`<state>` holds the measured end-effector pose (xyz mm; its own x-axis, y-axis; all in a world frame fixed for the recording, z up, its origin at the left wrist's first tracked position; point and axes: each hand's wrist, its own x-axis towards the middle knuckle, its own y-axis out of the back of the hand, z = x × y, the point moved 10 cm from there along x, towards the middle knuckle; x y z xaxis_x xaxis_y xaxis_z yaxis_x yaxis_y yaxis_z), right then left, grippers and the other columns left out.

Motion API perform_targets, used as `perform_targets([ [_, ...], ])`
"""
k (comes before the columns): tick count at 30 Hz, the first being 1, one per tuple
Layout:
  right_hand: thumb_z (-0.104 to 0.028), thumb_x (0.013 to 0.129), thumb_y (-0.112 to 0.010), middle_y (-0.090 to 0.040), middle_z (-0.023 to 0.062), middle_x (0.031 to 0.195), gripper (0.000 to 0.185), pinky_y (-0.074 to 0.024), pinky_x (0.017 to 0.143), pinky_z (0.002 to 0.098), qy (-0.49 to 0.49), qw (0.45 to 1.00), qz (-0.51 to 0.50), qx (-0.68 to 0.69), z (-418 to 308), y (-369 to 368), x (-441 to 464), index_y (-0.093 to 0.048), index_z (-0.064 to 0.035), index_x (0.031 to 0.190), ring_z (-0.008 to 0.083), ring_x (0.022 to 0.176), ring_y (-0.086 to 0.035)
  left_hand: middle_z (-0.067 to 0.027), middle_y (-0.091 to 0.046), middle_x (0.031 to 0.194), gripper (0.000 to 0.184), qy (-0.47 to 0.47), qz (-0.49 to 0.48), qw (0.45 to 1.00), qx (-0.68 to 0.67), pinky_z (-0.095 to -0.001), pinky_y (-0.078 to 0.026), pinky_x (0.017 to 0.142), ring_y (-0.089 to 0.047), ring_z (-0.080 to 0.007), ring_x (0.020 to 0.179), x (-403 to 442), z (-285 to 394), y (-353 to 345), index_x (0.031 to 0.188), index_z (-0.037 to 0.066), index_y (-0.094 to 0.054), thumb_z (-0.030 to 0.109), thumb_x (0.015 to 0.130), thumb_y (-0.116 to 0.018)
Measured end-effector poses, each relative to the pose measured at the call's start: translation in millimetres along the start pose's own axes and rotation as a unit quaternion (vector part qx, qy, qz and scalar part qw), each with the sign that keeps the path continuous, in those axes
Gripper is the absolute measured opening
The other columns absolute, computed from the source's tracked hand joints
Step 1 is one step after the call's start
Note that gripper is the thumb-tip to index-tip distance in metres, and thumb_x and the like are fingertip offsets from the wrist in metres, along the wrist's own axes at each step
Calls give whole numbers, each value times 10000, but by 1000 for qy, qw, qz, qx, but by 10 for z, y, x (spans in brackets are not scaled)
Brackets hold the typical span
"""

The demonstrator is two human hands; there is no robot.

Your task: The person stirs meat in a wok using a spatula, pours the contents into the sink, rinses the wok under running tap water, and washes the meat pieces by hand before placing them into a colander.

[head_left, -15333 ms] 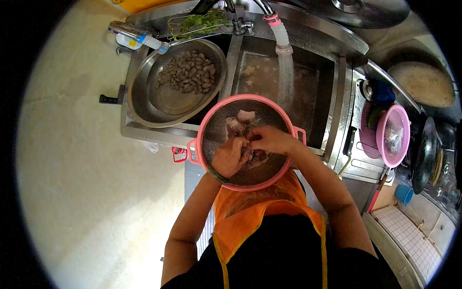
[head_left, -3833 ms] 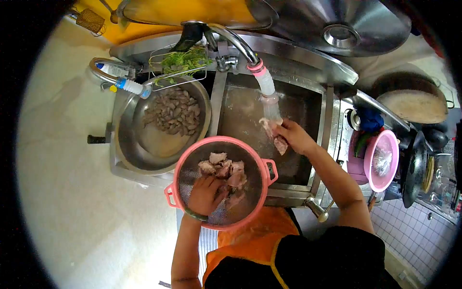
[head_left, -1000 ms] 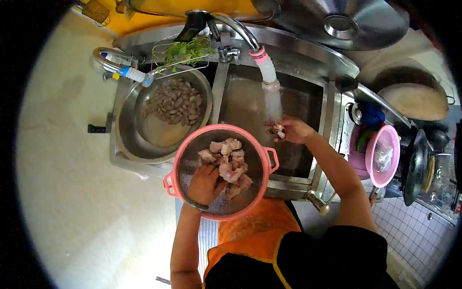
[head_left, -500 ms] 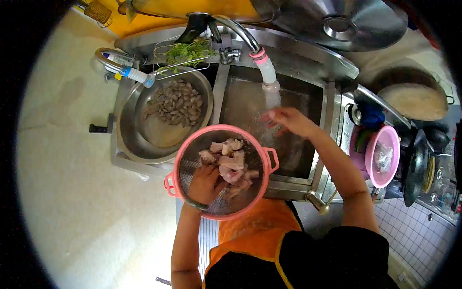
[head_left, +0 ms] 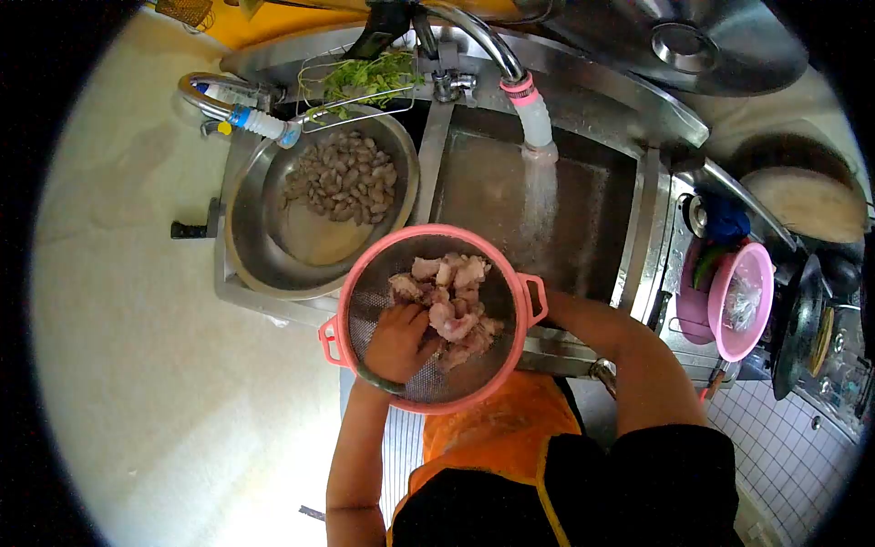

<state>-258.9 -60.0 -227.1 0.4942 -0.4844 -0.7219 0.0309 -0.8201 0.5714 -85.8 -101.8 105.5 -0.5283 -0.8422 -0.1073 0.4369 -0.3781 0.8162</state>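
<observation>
A pink-rimmed mesh colander point(head_left: 428, 405) holds several pieces of raw, bone-in meat point(head_left: 453, 319) at the sink's front edge. Inside it, my left hand point(head_left: 397, 342) has its fingers curled against the meat pieces, with the wrist over the rim. My right forearm point(head_left: 606, 339) reaches under the colander's right handle point(head_left: 541, 300), and the hand itself is hidden behind it. Water point(head_left: 540, 196) runs from the faucet point(head_left: 538, 128) into the right sink basin point(head_left: 483, 182) behind the colander.
A metal bowl point(head_left: 239, 239) of shellfish in water stands over the left basin. Green herbs point(head_left: 375, 77) lie on a wire rack behind it. A second faucet point(head_left: 205, 102) stands at left. A pink bowl point(head_left: 720, 314) and pans point(head_left: 791, 333) are at right.
My right hand has dropped from beside the water stream to behind the colander. My left hand stays in the colander with the meat. The whole view has shifted slightly.
</observation>
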Motion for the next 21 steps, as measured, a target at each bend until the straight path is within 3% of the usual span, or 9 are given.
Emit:
perform_targets([
  [10,-308,894,-594,-603,78,1089,395,-532,759,367,13,994,-68,90,274,283,-265,-532,-75,1207,198,919,-617,-161,-578,1018,391,-1,5,1000,12,-431,-424,863,-540,-335,958,2,14,6,1017,4,-570,202,707,-703],
  [15,-292,890,-604,-607,70,1070,383,-535,754,373,12,968,-89,235,449,665,-542,-530,-84,1202,197,901,-620,-174,-578,1033,408,-15,25,999,17,-436,-422,883,-539,-349,983,-32,-7,-21,1038,-1,-571,205,713,-704],
  [17,-286,888,-609,-609,66,1063,379,-536,752,375,-5,924,-56,378,594,965,-607,-529,-87,1200,197,894,-621,-179,-577,1032,408,-14,21,1000,11,-442,-420,889,-538,-357,989,-36,13,1,1041,-2,-569,201,715,-705],
  [21,-272,893,-612,-614,57,1045,361,-542,745,391,-32,767,16,641,825,1442,-742,-524,-96,1195,198,875,-626,-180,-575,1026,381,4,5,1000,12,-454,-416,888,-539,-360,982,-17,10,-6,1010,3,-568,201,716,-708],
])
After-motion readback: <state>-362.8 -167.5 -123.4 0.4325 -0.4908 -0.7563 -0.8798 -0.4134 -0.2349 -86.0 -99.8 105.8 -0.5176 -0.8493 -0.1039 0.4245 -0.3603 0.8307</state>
